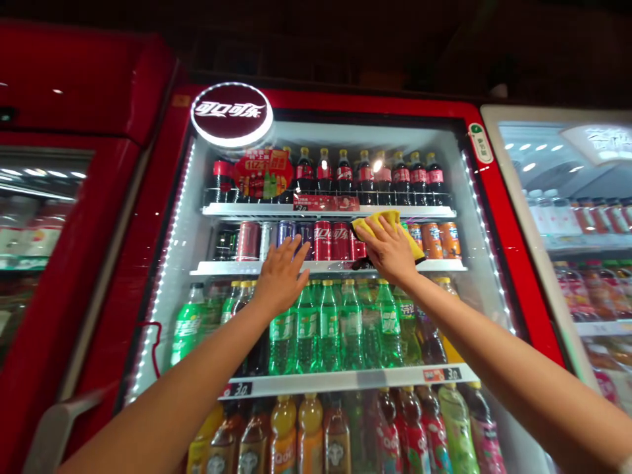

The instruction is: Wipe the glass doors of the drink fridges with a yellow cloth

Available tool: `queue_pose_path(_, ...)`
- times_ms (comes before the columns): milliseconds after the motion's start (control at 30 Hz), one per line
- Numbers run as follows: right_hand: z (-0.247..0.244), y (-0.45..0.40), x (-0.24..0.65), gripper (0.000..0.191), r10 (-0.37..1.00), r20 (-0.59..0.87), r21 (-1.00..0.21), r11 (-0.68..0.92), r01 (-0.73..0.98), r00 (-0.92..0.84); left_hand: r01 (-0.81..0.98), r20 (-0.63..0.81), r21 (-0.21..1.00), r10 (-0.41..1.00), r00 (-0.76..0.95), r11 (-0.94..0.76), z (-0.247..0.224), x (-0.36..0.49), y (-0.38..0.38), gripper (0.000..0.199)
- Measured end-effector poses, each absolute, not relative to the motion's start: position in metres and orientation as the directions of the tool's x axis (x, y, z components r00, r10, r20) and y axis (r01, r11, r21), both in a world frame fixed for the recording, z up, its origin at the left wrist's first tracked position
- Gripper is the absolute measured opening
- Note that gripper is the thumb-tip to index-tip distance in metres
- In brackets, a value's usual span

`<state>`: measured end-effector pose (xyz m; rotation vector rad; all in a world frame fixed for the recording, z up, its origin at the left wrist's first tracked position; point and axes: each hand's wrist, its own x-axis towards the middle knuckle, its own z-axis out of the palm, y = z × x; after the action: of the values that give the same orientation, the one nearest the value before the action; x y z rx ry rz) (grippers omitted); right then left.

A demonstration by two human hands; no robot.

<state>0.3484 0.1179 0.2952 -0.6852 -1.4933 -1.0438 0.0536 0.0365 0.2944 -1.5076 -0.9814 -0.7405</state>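
The left hand (284,280), fingers spread, is at the glass door (486,283), left of its middle; the right hand (392,253) lies flat over a yellow cloth (413,245) on the glass, before the right half of the can shelf's front edge (232,268). Behind stand lit rows of bottles (329,322). A red cooler (74,92) and a pale-framed cooler (500,161) flank it beneath a dark ceiling (345,39).

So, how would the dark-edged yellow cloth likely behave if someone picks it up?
The dark-edged yellow cloth would probably droop, since it bends and creases under the right hand. It is likely light, as its edge looks thin.
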Motion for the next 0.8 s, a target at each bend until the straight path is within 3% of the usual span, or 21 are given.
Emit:
queue_pose_path(100, 0.282, 0.117, 0.362, 0.049, -0.152, 0.939, 0.343, 0.451, 0.824, -0.308, 0.879, 0.865, -0.475, 0.164, 0.474, -0.034, 0.290, 0.051, 0.039, 0.056)
queue_pose_path(267, 0.304, 0.121, 0.327, 0.050, -0.157, 0.987, 0.083, 0.462, 0.883, -0.010, 0.888, 0.880, -0.460, 0.117, 0.460, -0.026, 0.287, 0.054, 0.042, 0.054)
queue_pose_path(333, 0.309, 0.117, 0.299, 0.053, -0.145, 0.989, 0.050, 0.464, 0.885, 0.020, 0.888, 0.883, -0.458, 0.100, 0.459, -0.038, 0.287, 0.054, 0.043, 0.053)
queue_pose_path(533, 0.286, 0.100, 0.285, 0.056, -0.116, 0.957, 0.291, 0.443, 0.848, -0.268, 0.873, 0.871, -0.482, 0.067, 0.486, -0.076, 0.285, 0.051, 0.046, 0.053)
queue_pose_path(733, 0.317, 0.105, 0.272, 0.057, -0.141, 0.989, 0.094, 0.411, 0.907, -0.039, 0.861, 0.861, -0.500, 0.050, 0.505, -0.088, 0.284, 0.049, 0.048, 0.055)
queue_pose_path(800, 0.325, 0.103, 0.257, 0.056, -0.154, 0.988, 0.084, 0.410, 0.908, -0.022, 0.857, 0.856, -0.509, 0.050, 0.514, -0.085, 0.283, 0.049, 0.048, 0.055)
